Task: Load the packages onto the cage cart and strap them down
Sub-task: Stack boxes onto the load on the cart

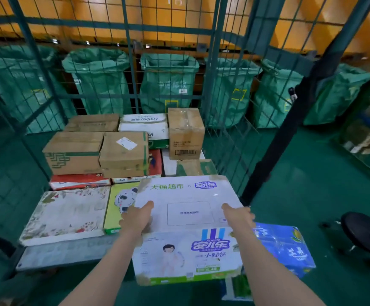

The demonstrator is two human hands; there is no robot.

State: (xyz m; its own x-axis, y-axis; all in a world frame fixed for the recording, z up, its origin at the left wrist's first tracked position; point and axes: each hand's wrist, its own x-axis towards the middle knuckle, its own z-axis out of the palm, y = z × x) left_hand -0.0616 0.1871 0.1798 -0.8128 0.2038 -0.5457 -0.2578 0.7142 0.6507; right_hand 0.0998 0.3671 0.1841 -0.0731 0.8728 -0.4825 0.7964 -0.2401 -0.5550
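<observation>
Position of white carton [188, 219]: at the open near side of the cage cart [104, 24], toward its right corner, far edge over the load already aboard; whether its underside bears on anything cannot be told. Left hand [135, 219] grips the carton's left edge, thumb flat on the top face, remaining fingers wrapped over the side and out of sight; right hand [238, 216] holds the right edge in the same manner. Cart contents: floral box [67, 215] flat at near left; yellow-green box [113, 208] touching its right side and partly covered by the carton; behind these, two brown cartons [73, 151] side by side on red-printed packs [78, 181]; tall brown carton [185, 131] upright at rear right. Blue package [288, 246] sits just right of the white carton, lower down. Green sacks [168, 82] in a row beyond the rear mesh; black stool [365, 233] on the floor at right.
</observation>
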